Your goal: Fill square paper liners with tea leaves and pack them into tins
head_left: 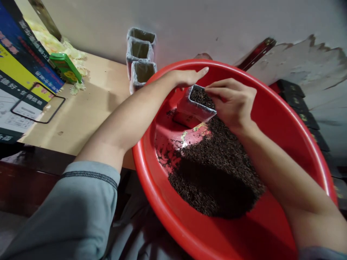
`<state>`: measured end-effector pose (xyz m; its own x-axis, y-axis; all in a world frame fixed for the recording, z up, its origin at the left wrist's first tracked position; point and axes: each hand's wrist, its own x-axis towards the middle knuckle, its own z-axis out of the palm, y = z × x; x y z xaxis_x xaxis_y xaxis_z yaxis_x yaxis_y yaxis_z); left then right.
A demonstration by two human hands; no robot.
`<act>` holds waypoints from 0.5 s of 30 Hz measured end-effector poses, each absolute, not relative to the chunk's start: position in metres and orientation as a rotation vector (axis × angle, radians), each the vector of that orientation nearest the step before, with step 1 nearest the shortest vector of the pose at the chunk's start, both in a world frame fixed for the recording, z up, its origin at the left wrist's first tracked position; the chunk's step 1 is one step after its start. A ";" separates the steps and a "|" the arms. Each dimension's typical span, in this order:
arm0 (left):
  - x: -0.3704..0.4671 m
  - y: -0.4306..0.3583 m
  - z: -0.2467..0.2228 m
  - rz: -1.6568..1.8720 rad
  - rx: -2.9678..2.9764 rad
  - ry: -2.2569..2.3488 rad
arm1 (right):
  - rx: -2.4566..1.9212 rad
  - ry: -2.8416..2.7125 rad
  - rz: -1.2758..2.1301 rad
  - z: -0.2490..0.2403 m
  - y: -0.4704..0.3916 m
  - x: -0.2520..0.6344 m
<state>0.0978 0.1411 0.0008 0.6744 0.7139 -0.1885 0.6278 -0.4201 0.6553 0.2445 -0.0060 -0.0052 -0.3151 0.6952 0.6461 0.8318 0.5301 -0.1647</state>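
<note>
A plastic-lined box [197,109], nearly full of dark dried leaf bits that look like loose tea [201,96], stands tilted inside the red tub [143,159]. My left hand [189,77] is at its far left side, thumb stretched out, its other fingers mostly hidden behind the box. With thumb and fingers pinched together, my right hand [233,101] meets the box's rim at the far right corner. A larger heap of the same dark leaf bits [235,159] covers much of the tub floor around the box.
Several similar lined boxes [143,72] stand on the wooden table [103,85] against the wall. A green packet [65,67], a printed carton [24,83] and a black wire handle [38,103] lie to the left. Dark stacked packages [295,101] line the right side.
</note>
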 end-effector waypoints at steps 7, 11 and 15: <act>0.098 0.134 0.000 -0.064 2.060 1.157 | -1.384 -2.005 -0.166 -0.010 0.037 0.253; 0.098 0.141 0.000 0.088 2.162 1.160 | -1.485 -2.115 -0.139 -0.017 0.045 0.254; 0.091 0.143 0.005 -0.008 2.089 1.109 | -1.524 -2.056 -0.165 -0.016 0.036 0.258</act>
<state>0.0912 0.1432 0.0051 0.6233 0.7072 -0.3338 0.7122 -0.3370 0.6158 0.2575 0.0365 -0.0155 -0.1894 0.8405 0.5077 0.9108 0.3436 -0.2290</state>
